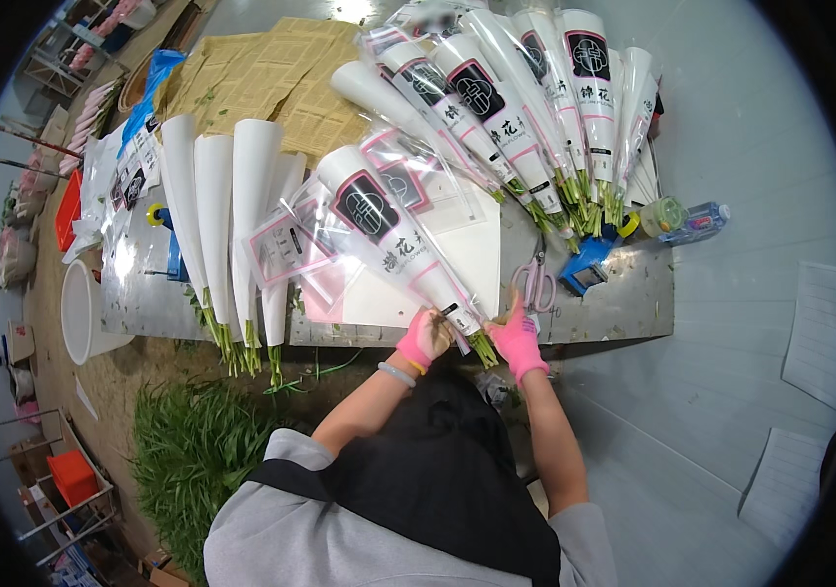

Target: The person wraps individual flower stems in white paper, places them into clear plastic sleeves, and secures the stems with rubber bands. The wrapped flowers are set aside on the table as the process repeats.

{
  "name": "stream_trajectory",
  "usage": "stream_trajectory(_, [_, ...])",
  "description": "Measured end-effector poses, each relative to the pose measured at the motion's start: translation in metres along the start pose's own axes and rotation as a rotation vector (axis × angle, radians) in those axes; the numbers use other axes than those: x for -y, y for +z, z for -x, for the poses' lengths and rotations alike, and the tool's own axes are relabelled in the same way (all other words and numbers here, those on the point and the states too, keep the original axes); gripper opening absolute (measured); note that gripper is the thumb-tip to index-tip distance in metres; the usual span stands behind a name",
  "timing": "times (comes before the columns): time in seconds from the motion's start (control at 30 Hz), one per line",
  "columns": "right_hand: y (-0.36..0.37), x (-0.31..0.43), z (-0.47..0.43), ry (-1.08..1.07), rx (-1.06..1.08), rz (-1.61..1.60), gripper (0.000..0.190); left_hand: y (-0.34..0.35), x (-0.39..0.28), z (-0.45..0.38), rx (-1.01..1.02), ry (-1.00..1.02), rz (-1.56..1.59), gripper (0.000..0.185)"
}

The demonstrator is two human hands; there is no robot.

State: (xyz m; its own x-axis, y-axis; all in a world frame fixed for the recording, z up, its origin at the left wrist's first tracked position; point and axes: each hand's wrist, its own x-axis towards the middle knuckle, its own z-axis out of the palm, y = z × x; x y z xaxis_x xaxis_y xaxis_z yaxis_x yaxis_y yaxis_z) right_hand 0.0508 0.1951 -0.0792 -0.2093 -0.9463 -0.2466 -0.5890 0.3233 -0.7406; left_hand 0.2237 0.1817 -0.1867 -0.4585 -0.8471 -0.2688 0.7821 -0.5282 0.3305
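A cone-shaped bouquet (403, 242) in white paper and a printed clear plastic sleeve lies slanted before me, its green stems (486, 355) pointing towards me past the table's edge. Pink fingerless-looking gloves cover both hands. My left hand (426, 339) grips the left side of the sleeve's narrow end, fingers curled. On the other side, my right hand (517, 339) holds the sleeve's edge near the stems, with one finger stretched out. Beneath the bouquet are flat printed plastic sleeves (289, 246) and white sheets (462, 257). The flower heads are hidden inside the paper.
Several paper-wrapped bunches (253, 220) stand out over the table's front edge at left. Sleeved bouquets (506, 110) are heaped at back right. Pink-handled scissors (535, 282), a blue tape dispenser (586, 265) and a bottle (696, 222) are at right. Cut leaves (190, 447) cover the floor.
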Motion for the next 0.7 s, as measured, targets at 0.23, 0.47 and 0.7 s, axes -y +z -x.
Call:
stream_trajectory(0.23, [0.016,0.042,0.026,-0.467,-0.206,0.475,0.084,-0.019,0.005,-0.011,-0.064,-0.173,0.030,0.028])
stream_trajectory(0.47, [0.018,0.046,0.004,0.102,0.190,0.502,0.061,-0.002,-0.003,-0.024,0.074,-0.289,0.140,0.037])
stream_trajectory(0.7, [0.030,0.036,-0.006,0.079,0.206,0.436,0.037,-0.069,-0.004,-0.037,0.139,-0.191,0.057,0.036])
